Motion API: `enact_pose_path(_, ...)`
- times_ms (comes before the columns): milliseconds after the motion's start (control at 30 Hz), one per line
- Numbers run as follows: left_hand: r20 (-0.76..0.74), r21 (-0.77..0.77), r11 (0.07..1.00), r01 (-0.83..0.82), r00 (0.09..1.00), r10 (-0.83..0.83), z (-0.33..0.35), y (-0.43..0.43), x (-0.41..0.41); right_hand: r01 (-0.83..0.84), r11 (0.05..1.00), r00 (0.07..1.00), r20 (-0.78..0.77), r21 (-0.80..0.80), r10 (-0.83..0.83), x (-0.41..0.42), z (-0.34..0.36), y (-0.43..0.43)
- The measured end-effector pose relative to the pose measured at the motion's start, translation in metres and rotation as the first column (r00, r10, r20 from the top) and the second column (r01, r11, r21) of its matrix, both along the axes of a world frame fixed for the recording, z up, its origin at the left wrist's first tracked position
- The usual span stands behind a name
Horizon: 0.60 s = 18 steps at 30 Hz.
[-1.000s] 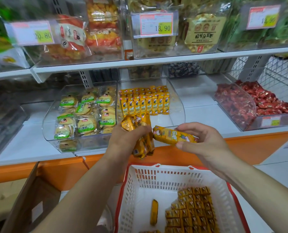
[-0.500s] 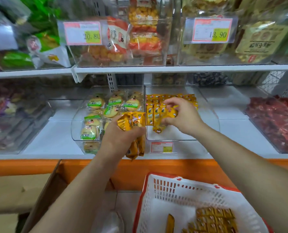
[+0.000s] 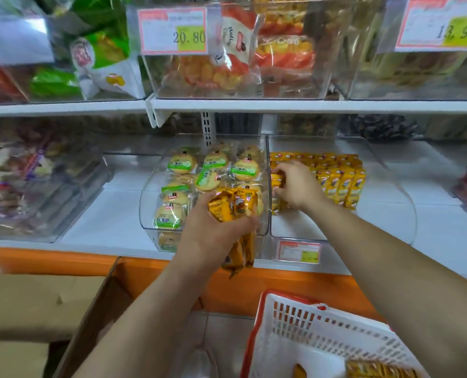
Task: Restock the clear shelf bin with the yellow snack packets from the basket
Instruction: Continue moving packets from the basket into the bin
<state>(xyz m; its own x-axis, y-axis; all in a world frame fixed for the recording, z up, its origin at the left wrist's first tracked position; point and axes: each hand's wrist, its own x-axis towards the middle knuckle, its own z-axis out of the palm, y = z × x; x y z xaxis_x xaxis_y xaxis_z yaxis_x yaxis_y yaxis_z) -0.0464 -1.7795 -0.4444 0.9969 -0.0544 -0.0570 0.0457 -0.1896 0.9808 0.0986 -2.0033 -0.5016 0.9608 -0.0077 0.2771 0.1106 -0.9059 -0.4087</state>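
Observation:
My left hand (image 3: 213, 230) grips a bundle of yellow snack packets (image 3: 233, 204) in front of the shelf edge, just left of the clear shelf bin (image 3: 390, 186). My right hand (image 3: 297, 184) is inside that bin at its left side, fingers closed on one yellow packet (image 3: 277, 180) next to the upright rows of yellow packets (image 3: 341, 181). The white basket with a red rim (image 3: 303, 326) sits at the bottom right, with more yellow packets (image 3: 377, 371) in its bottom.
A clear bin of green-labelled round cakes (image 3: 183, 186) stands left of the target bin. A white upper shelf (image 3: 281, 105) carries bins of bagged snacks with price tags. An open cardboard box (image 3: 49, 309) is at the lower left, below the orange shelf base (image 3: 281, 287).
The view has shifted closer and rightward. My right hand has carried one packet from beside the left hand into the bin, now at its left side. The left hand still holds its bundle.

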Motion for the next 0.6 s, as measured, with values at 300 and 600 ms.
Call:
enact_pose_path(300,-0.099,-0.090,0.995,-0.039,0.995,0.030,0.007,-0.014,-0.004,0.038,0.916,0.995,0.070,0.400,-0.072,-0.081,0.032,-0.013)
enact_pose_path(600,-0.155,-0.199,0.979,0.050,0.985,-0.081,0.023,-0.061,-0.034,-0.068,0.581,0.966,-0.092,0.811,0.241,-0.215,0.060,0.009)
